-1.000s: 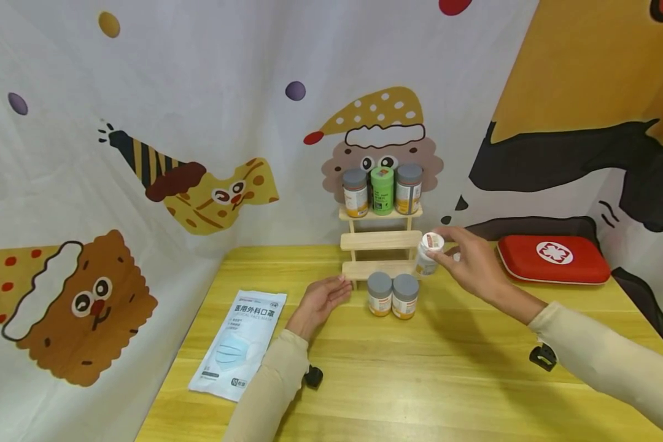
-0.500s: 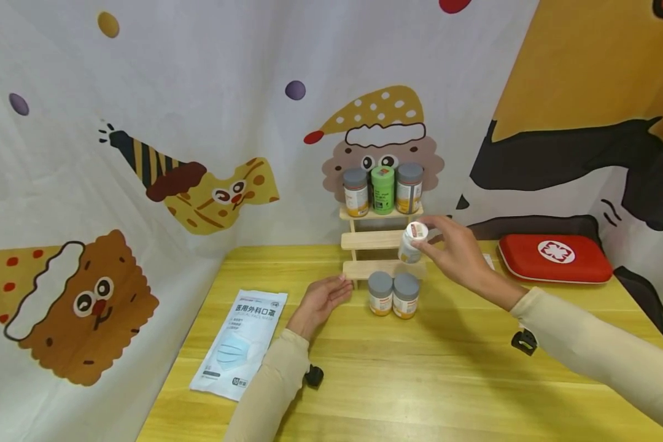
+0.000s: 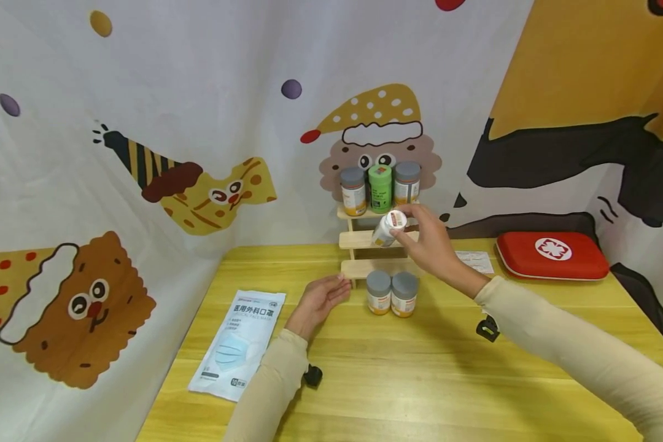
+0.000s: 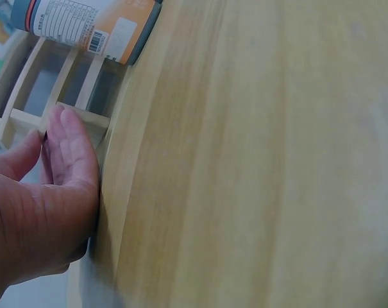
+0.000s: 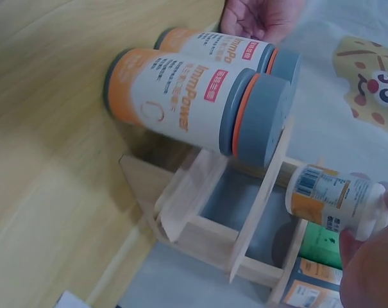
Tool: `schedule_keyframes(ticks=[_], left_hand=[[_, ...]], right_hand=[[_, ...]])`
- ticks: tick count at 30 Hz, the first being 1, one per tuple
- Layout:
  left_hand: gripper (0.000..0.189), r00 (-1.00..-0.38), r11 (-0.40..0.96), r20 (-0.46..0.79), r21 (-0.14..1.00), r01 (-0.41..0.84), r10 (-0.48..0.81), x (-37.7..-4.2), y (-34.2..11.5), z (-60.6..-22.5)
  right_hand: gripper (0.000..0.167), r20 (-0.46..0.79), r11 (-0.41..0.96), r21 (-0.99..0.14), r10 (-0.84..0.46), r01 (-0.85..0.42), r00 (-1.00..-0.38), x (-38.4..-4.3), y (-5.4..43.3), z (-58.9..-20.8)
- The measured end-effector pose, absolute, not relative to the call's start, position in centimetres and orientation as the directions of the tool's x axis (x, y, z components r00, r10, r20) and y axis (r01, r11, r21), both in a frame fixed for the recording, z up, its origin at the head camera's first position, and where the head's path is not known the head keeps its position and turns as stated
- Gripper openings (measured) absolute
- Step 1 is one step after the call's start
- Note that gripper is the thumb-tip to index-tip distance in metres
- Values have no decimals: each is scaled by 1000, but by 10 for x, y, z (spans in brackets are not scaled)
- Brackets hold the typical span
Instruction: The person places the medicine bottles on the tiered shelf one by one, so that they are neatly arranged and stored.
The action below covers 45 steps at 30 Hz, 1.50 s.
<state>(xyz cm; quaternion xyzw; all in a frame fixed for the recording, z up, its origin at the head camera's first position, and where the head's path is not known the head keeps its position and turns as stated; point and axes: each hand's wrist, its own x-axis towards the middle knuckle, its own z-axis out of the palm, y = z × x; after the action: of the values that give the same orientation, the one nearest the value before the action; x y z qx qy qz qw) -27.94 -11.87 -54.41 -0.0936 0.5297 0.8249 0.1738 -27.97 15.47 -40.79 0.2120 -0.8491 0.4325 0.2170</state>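
Note:
In the head view, my right hand [image 3: 428,242] pinches a small white pill bottle [image 3: 383,232] by its cap end. The bottle is tilted in front of the middle step of a three-step wooden stand [image 3: 356,240], its label visible in the right wrist view. My left hand [image 3: 321,301] has nearly straight fingers, their tips right at the left end of the lowest step. On the top step stand a green bottle [image 3: 380,190] between two grey-capped supplement bottles [image 3: 354,195]. Two more grey-capped jars [image 3: 379,294] stand upright on the table before the stand.
A pack of face masks [image 3: 237,347] lies on the table at left. At right are a red first-aid case [image 3: 552,255] and a white printed paper [image 3: 475,261]. A cartoon-printed cloth [image 3: 254,123] hangs behind the table.
My right hand has carried the white bottle leftward and up, from the stand's right end to before the middle step, tilting it more. The paper is now uncovered. My left hand stays put.

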Motion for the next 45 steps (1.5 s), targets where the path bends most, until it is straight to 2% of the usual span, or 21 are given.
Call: schedule_keyframes(ticks=[7,19,36,45], left_hand=[[44,-922,-378,-345,841,-387,178,-279,-120,-543],[45,-922,-382,-340,839,-387,187,-279,-120,-541],[48,-921,-385,-332,838,-387,205,-277,-119,-542],[46,-923,-384,-336,840,-384,187,-277,-118,-543]], right_hand=[[45,557,464,-685,-162,-562,-814,-290,139,-412],[45,472,411,-769,-151,-489,-869,-307,121,-413],[46,413,505,-736,-192,-450,-890,-322,104,-408],[43,388,519,-760,-123,-392,-913,-335,91,-404]])
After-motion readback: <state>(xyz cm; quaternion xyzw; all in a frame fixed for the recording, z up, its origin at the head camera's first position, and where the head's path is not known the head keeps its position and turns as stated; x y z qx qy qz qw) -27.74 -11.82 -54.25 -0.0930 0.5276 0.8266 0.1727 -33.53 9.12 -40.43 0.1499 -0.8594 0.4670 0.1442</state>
